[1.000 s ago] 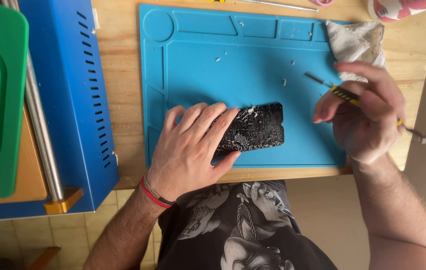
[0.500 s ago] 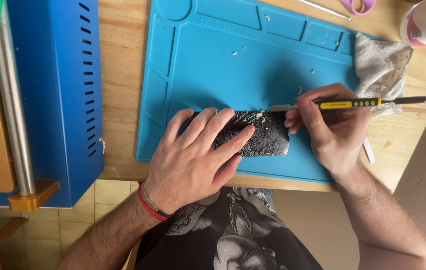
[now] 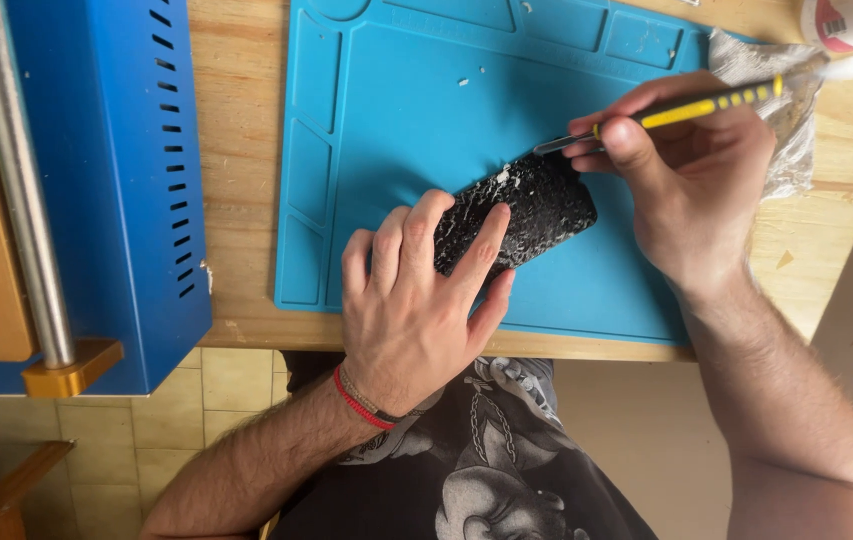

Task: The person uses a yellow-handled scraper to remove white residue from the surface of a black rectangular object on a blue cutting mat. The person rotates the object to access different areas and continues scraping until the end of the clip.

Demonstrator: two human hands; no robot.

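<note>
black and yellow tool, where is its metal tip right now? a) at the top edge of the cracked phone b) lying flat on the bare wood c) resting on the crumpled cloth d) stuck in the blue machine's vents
a: the right hand holds the tool with its tip at the top edge of the cracked phone, which the left hand presses onto the blue mat.

A glossy black phone point(image 3: 521, 215), crazed with pale cracks and white flecks, is being shown against a bright blue work mat point(image 3: 396, 130). A black-and-yellow striped tool handle point(image 3: 716, 103) is being displayed above it. Light wood grain is being shown by the counter point(image 3: 241, 190). Deep blue is being worn by the slotted machine casing point(image 3: 116, 180), and red by the wrist cord point(image 3: 356, 402).
</note>
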